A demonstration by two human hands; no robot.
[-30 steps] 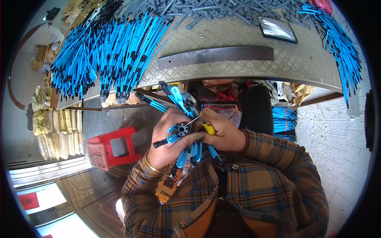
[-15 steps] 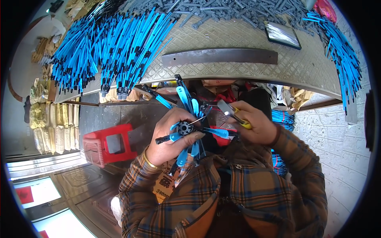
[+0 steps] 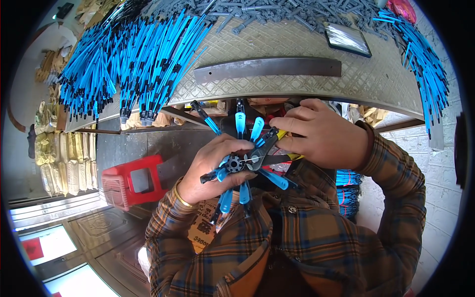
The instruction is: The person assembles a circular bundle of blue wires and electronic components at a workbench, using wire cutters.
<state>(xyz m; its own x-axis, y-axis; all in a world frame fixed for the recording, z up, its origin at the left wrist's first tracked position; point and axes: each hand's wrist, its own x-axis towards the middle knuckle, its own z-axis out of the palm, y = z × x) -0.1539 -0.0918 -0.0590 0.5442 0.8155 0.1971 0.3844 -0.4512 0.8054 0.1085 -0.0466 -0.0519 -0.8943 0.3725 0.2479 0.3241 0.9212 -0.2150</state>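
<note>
My left hand [image 3: 205, 171] is closed around a round black notched hub [image 3: 234, 163], its fingers and thumb on either side. Flat blue ribs [image 3: 225, 200] with black ends fan outward from the hub. My right hand [image 3: 329, 138] is wrapped round the yellow handles of pliers [image 3: 257, 157], whose dark metal head lies right beside the hub. Between the pliers' jaws and the hub runs a thin, shiny wire [image 3: 247, 159]. Whether the jaws are biting on the wire, I cannot tell.
The worktable [image 3: 277, 86] ahead carries piles of blue ribs [image 3: 163, 59], a heap of grey plastic parts [image 3: 277, 12], a dark flat bar [image 3: 269, 68] and a dark-framed phone-like slab [image 3: 347, 39]. A red stool [image 3: 131, 180] stands to the left. More bundled blue rods [image 3: 349, 193] stand at right.
My right hand has come left and turned, bringing the pliers' head from apart to right up against the hub. The left hand still holds the hub; some ribs have shifted.
</note>
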